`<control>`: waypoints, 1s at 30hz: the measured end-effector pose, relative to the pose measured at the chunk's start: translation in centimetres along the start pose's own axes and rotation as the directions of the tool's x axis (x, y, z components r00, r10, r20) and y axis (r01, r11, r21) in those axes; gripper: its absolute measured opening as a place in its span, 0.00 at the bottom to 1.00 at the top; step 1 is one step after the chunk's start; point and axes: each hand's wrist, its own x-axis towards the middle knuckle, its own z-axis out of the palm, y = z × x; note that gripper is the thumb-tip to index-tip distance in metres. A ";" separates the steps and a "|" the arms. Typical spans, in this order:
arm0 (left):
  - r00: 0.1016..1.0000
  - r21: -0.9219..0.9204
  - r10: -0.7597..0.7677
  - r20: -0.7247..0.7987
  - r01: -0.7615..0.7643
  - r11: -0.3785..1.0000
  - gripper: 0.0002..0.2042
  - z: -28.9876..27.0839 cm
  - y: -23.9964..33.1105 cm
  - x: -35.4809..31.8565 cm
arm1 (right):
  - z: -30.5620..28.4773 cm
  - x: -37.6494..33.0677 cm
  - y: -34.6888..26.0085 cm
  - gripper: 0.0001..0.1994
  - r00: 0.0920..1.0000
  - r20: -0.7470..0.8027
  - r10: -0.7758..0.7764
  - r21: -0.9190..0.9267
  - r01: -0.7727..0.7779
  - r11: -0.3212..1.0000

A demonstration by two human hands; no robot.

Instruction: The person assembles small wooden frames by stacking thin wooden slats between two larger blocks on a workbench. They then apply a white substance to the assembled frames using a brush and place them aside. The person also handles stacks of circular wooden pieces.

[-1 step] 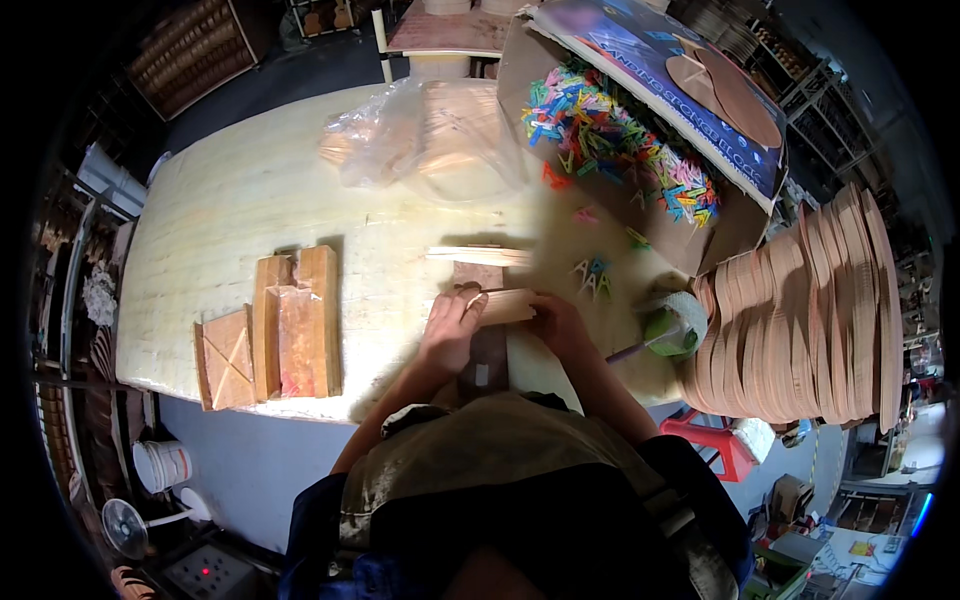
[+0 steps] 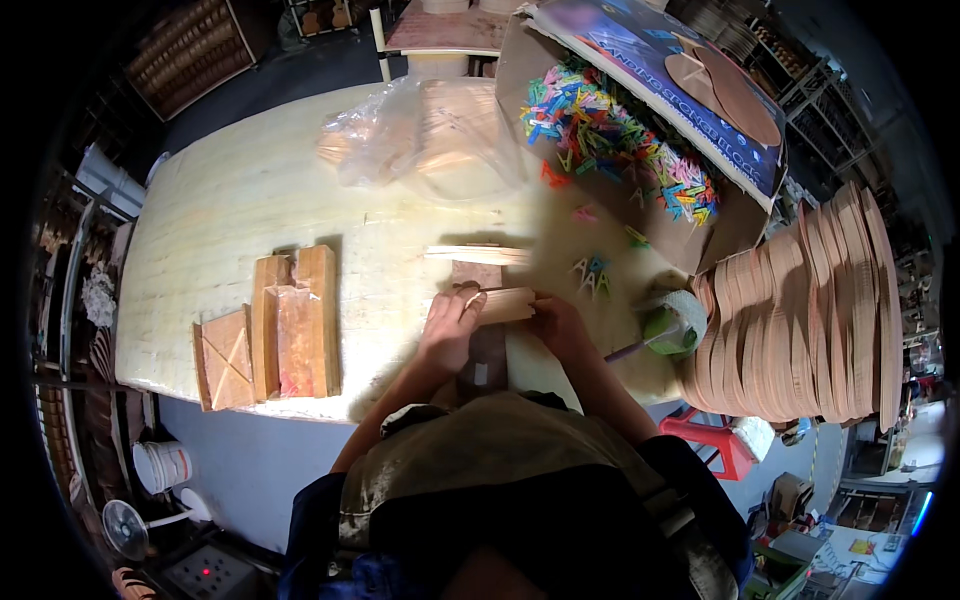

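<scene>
A small bundle of thin pale wooden strips [image 2: 506, 306] lies crosswise in front of me, between my two hands. My left hand [image 2: 452, 325] has its fingers closed over the bundle's left part. At the right end, my right hand [image 2: 556, 325] pinches the strips; its fingertips are partly hidden. Under the bundle a narrow dark brown board [image 2: 484, 352] runs from my apron away across the table. Just beyond my hands, a second row of thin wooden strips [image 2: 478, 255] rests across that board's far part.
A wooden jig [image 2: 297, 330] sits left on the pale table [image 2: 220, 190]. Clear plastic bags of strips [image 2: 430, 140] lie at the back. Right are a carton of colourful small clips [image 2: 600, 135], loose clips [image 2: 595, 275], a green-and-white container [image 2: 677, 325] and stacked curved wooden rims [image 2: 800, 315].
</scene>
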 end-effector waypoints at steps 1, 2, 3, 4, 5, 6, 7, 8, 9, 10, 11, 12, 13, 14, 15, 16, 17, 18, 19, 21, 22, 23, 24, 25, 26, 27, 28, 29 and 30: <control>1.000 0.016 -0.003 0.009 0.003 1.000 0.19 0.2 -0.1 -0.1 | -0.4 -0.2 0.0 0.16 0.999 0.033 0.023 0.064 -0.025 0.998; 1.000 0.015 -0.007 0.011 0.007 1.000 0.20 0.4 -0.2 -0.2 | -0.8 -0.4 0.2 0.17 0.997 0.068 0.043 0.128 -0.051 0.990; 1.000 0.016 -0.013 0.013 0.013 1.000 0.22 0.6 -0.4 -0.3 | -0.7 -0.6 0.2 0.17 0.998 0.044 0.036 0.131 -0.041 0.990; 1.000 0.017 -0.018 0.014 0.018 1.000 0.23 0.8 -0.5 -0.4 | -0.6 -0.8 0.4 0.16 0.999 0.021 0.029 0.135 -0.031 0.990; 1.000 0.019 -0.017 0.012 0.016 1.000 0.23 0.9 -0.5 -0.5 | -0.5 -1.0 0.5 0.16 1.000 -0.002 0.022 0.137 -0.021 0.990; 1.000 0.024 -0.015 0.010 0.014 1.000 0.24 0.9 -0.6 -0.5 | -0.1 -1.2 0.4 0.16 1.000 -0.021 0.020 0.118 -0.017 0.993; 1.000 0.029 -0.013 0.008 0.013 0.999 0.24 0.9 -0.6 -0.5 | 0.2 -1.4 0.3 0.16 0.999 -0.038 0.018 0.097 -0.014 0.995; 1.000 0.030 -0.008 0.004 0.008 1.000 0.22 0.8 -0.5 -0.4 | 0.6 -1.6 0.1 0.17 0.998 -0.055 0.016 0.077 -0.012 0.997; 1.000 0.028 -0.002 -0.002 0.002 1.000 0.20 0.7 -0.4 -0.3 | 0.7 -1.6 0.1 0.17 0.997 -0.075 0.021 0.057 -0.016 0.998; 1.000 0.028 0.004 -0.008 -0.003 1.000 0.19 0.7 -0.3 -0.2 | 0.8 -1.6 0.0 0.17 0.995 -0.094 0.025 0.038 -0.021 0.999; 1.000 0.028 0.004 -0.008 -0.004 1.000 0.19 0.7 -0.4 -0.2 | 0.8 -1.6 -0.1 0.17 0.993 -0.113 0.029 0.018 -0.027 0.999; 1.000 0.027 0.004 -0.009 -0.004 1.000 0.19 0.8 -0.5 -0.3 | 0.7 -1.4 0.0 0.16 0.994 -0.108 0.023 0.011 -0.022 1.000; 1.000 0.027 0.004 -0.010 -0.004 1.000 0.19 0.9 -0.5 -0.3 | 0.5 -1.1 0.1 0.16 0.995 -0.102 0.016 0.005 -0.016 1.000; 1.000 0.026 0.002 -0.005 -0.002 1.000 0.19 1.0 -0.6 -0.3 | 0.3 -0.9 0.2 0.16 0.995 -0.096 0.010 -0.002 -0.010 1.000; 1.000 0.026 -0.001 -0.002 0.001 1.000 0.20 1.0 -0.6 -0.4 | 0.4 -0.8 0.1 0.16 0.996 -0.084 0.014 0.017 -0.013 1.000; 1.000 0.026 -0.005 0.002 0.005 1.000 0.20 1.0 -0.7 -0.4 | 0.5 -0.6 0.0 0.15 0.997 -0.072 0.018 0.036 -0.016 0.999; 1.000 0.027 -0.004 -0.002 0.004 1.000 0.20 1.0 -0.6 -0.4 | 0.6 -0.5 0.0 0.15 0.998 -0.060 0.022 0.054 -0.019 0.998; 1.000 0.027 -0.002 -0.005 0.002 1.000 0.20 0.9 -0.5 -0.4 | 0.7 -0.4 -0.1 0.15 0.998 -0.066 0.019 0.046 -0.016 0.999; 1.000 0.027 -0.001 -0.009 0.001 1.000 0.20 0.8 -0.5 -0.3 | 0.8 -0.4 -0.2 0.14 0.997 -0.071 0.016 0.038 -0.014 0.999; 1.000 0.042 0.010 -0.021 -0.010 0.999 0.20 0.6 -0.3 -0.1 | 0.8 -0.3 -0.2 0.14 0.996 -0.083 0.014 0.021 -0.012 1.000; 0.999 0.050 0.017 -0.027 -0.015 0.999 0.20 0.6 -0.2 -0.1 | 0.7 -0.2 -0.2 0.14 0.996 -0.089 0.014 0.012 -0.013 1.000; 0.999 0.046 0.017 -0.033 -0.015 0.999 0.19 0.7 -0.3 -0.1 | 0.6 -0.2 -0.2 0.14 0.995 -0.095 0.014 0.003 -0.013 1.000; 0.999 0.043 0.017 -0.040 -0.015 0.999 0.19 0.8 -0.4 -0.1 | 0.5 -0.1 -0.1 0.14 0.996 -0.091 0.015 0.007 -0.015 1.000; 0.999 0.041 0.016 -0.047 -0.014 0.999 0.19 0.8 -0.4 -0.1 | 0.4 0.0 -0.1 0.14 0.996 -0.087 0.017 0.012 -0.016 1.000; 0.999 0.040 0.013 -0.042 -0.012 0.999 0.19 0.8 -0.4 -0.2 | 0.3 0.0 -0.1 0.13 0.996 -0.083 0.019 0.016 -0.018 1.000; 0.999 0.040 0.011 -0.037 -0.009 0.999 0.19 0.7 -0.4 -0.2 | 0.3 0.0 0.0 0.14 0.997 -0.071 0.017 0.029 -0.015 0.999; 0.999 0.040 0.008 -0.032 -0.007 0.999 0.19 0.7 -0.3 -0.2 | 0.3 0.0 0.0 0.14 0.998 -0.059 0.015 0.042 -0.013 0.999; 0.999 0.042 0.007 -0.031 -0.005 0.999 0.19 0.7 -0.4 -0.2 | 0.3 0.0 0.0 0.15 0.999 -0.046 0.013 0.056 -0.010 0.998; 1.000 0.042 0.004 -0.030 -0.003 0.999 0.19 0.8 -0.4 -0.2 | 0.1 0.2 0.2 0.15 0.998 -0.054 0.012 0.041 -0.010 0.999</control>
